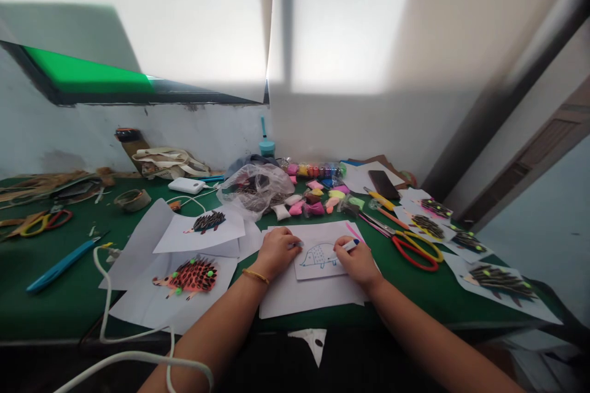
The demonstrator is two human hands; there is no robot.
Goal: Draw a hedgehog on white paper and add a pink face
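Observation:
My right hand [357, 264] is closed round a white marker with a blue end [351, 245], over a small sheet of paper [303, 271]. On that sheet is a hedgehog drawing [318, 256] in blue lines, with small marks on its body. My left hand [278, 252] rests at the sheet's left edge, its fingers curled together. Something small and pale shows at its fingertips, too small to name. Under the small sheet lies a stack of larger white paper [281, 304].
Paper hedgehogs [191, 276] lie left and right. Scissors [417, 249], a phone [383, 185] and coloured clay packets [316, 209] sit beyond my hands. A blue cutter [64, 265] and white cable [108, 301] are at left; a plastic bag [258, 187] stands behind.

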